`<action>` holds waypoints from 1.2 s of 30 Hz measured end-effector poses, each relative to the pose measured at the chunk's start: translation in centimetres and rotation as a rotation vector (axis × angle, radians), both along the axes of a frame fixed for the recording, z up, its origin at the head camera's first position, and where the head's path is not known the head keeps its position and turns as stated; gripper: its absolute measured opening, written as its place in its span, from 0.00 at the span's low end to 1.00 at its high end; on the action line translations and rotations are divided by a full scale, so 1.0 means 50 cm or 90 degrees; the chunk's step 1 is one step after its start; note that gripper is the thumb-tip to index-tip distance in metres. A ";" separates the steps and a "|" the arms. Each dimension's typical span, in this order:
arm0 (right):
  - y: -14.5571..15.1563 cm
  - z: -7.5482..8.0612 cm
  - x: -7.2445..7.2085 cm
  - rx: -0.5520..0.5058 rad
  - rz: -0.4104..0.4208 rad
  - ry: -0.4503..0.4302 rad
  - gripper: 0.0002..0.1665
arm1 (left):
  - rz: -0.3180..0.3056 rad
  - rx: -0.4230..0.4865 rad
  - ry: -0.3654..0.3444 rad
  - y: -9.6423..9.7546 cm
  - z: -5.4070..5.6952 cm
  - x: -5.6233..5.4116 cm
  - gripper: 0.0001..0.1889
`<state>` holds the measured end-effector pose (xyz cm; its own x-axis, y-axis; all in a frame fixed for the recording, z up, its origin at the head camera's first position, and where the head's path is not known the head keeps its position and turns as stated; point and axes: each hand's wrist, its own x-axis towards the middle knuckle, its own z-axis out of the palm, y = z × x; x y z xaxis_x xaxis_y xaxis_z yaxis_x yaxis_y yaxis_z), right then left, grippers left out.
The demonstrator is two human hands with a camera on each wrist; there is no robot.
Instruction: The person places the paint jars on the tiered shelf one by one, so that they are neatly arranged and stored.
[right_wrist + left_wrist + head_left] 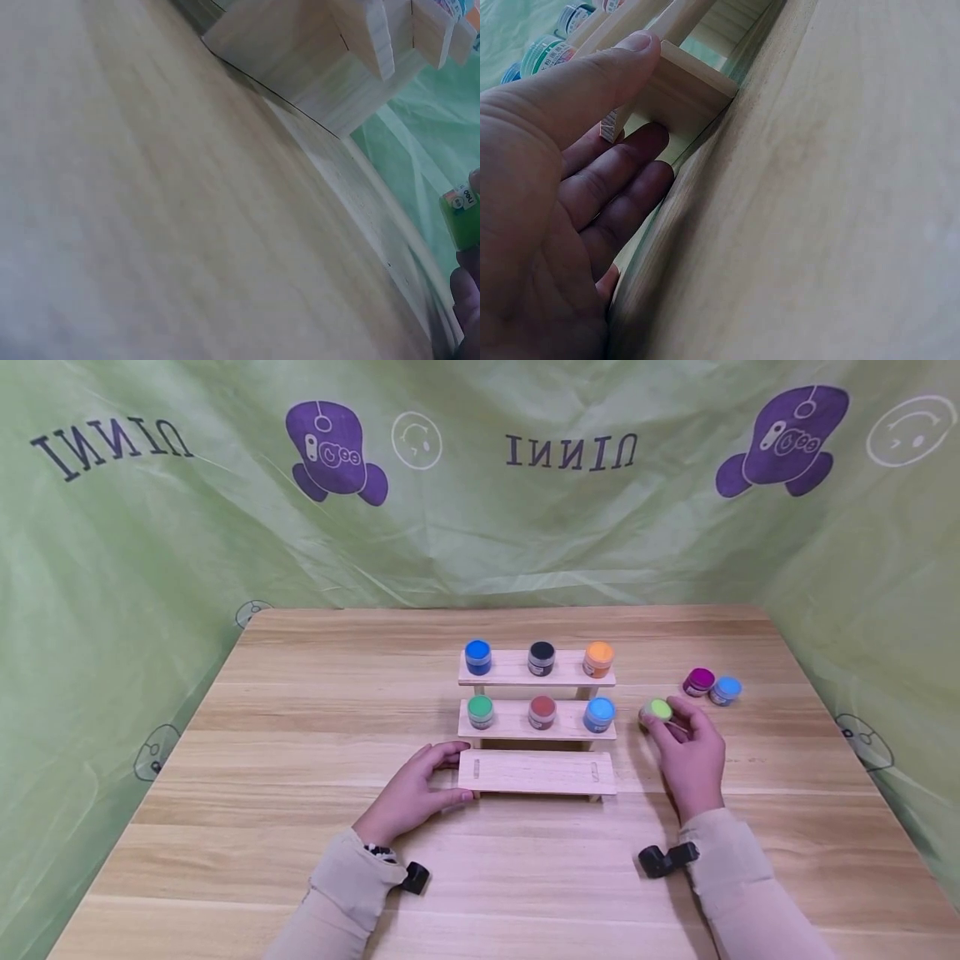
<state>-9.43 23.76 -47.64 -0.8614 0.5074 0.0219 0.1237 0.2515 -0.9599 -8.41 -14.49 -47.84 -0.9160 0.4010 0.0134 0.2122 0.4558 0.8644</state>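
A three-step wooden rack [537,772] stands on the table. My left hand [416,789] grips the left end of its lowest step, thumb at the front edge and index finger toward the back; in the left wrist view the other fingers [622,176] lie beside the rack's side panel [686,94]. To the right of the rack, my right hand [692,758] pinches a light green paint jar [660,710] between thumb and fingers. Only the edge of that hand and the green jar [461,214] show in the right wrist view.
Blue [477,657], black [541,658] and orange [598,660] jars stand on the top step. Green [481,712], red-brown [542,712] and light blue [599,714] ones occupy the middle step. Purple [699,682] and light blue [726,691] jars sit farther right on the table.
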 end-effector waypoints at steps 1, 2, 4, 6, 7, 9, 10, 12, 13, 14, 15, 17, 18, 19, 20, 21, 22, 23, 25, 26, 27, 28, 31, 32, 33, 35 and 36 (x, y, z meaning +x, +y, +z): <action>-0.002 0.000 0.002 -0.005 -0.002 0.006 0.33 | 0.000 0.000 -0.001 0.000 -0.001 0.000 0.36; -0.003 0.001 0.004 -0.006 -0.004 0.010 0.33 | -0.001 0.000 -0.002 0.000 -0.001 0.000 0.36; -0.006 0.001 0.009 0.001 -0.009 0.013 0.33 | -0.002 0.000 -0.002 0.000 -0.003 -0.001 0.36; -0.009 0.002 0.014 0.010 -0.011 0.024 0.33 | -0.002 -0.001 -0.003 0.000 -0.004 -0.002 0.36; -0.011 0.004 0.017 0.015 -0.012 0.029 0.32 | -0.002 -0.001 -0.003 0.000 -0.004 -0.001 0.36; -0.016 0.006 0.023 0.022 -0.011 0.049 0.31 | -0.003 0.000 -0.002 0.000 -0.003 -0.002 0.36; -0.017 0.007 0.026 0.024 -0.009 0.065 0.30 | -0.004 0.000 -0.001 0.000 -0.002 -0.002 0.36; -0.021 0.009 0.030 0.024 0.000 0.099 0.28 | -0.004 0.000 0.000 0.000 0.000 -0.001 0.36; -0.022 0.010 0.032 0.026 0.006 0.113 0.27 | -0.005 0.001 -0.001 0.001 0.001 -0.001 0.36; -0.023 0.011 0.033 0.027 0.013 0.130 0.26 | -0.005 0.003 -0.001 0.001 0.001 -0.001 0.36; -0.024 0.012 0.034 0.029 0.020 0.144 0.25 | -0.006 0.003 -0.002 0.001 0.002 -0.001 0.36; -0.026 0.016 0.038 0.029 0.035 0.171 0.24 | -0.006 0.002 -0.003 0.002 0.003 0.000 0.36; -0.027 0.018 0.039 0.027 0.043 0.185 0.24 | -0.006 0.003 -0.003 0.002 0.002 0.000 0.36; -0.028 0.021 0.041 0.027 0.049 0.198 0.24 | -0.006 0.003 -0.004 0.001 0.002 0.000 0.36; -0.029 0.024 0.044 0.024 0.058 0.214 0.24 | -0.006 0.003 -0.005 0.001 0.003 0.000 0.36; -0.030 0.027 0.046 0.023 0.067 0.229 0.23 | -0.007 0.004 -0.007 0.001 0.003 0.000 0.36; -0.031 0.030 0.048 0.025 0.077 0.244 0.23 | -0.007 0.004 -0.007 0.001 0.003 0.000 0.36; -0.033 0.033 0.050 0.028 0.087 0.259 0.23 | -0.008 0.006 -0.007 0.001 0.003 0.000 0.36; -0.036 0.038 0.055 0.034 0.109 0.290 0.22 | -0.008 0.006 -0.007 0.001 0.004 0.000 0.36; -0.038 0.041 0.058 0.036 0.121 0.305 0.22 | -0.008 0.006 -0.007 0.001 0.004 0.000 0.36; -0.041 0.043 0.059 0.040 0.131 0.320 0.21 | -0.007 0.006 -0.007 0.000 0.004 0.000 0.36; -0.043 0.045 0.062 0.042 0.141 0.334 0.21 | -0.006 0.004 -0.006 0.000 0.004 0.000 0.36; -0.051 0.051 0.067 0.032 0.173 0.377 0.21 | -0.004 0.004 -0.009 0.000 0.006 0.001 0.36; -0.054 0.053 0.068 0.022 0.184 0.392 0.22 | -0.003 0.003 -0.009 0.000 0.006 0.001 0.36; -0.056 0.054 0.069 0.008 0.195 0.407 0.22 | -0.003 0.003 -0.009 0.000 0.006 0.002 0.36; -0.061 0.056 0.070 -0.022 0.216 0.434 0.22 | -0.001 0.004 -0.012 0.000 0.007 0.003 0.36; -0.064 0.057 0.071 -0.036 0.223 0.447 0.22 | -0.001 0.003 -0.012 0.000 0.007 0.003 0.35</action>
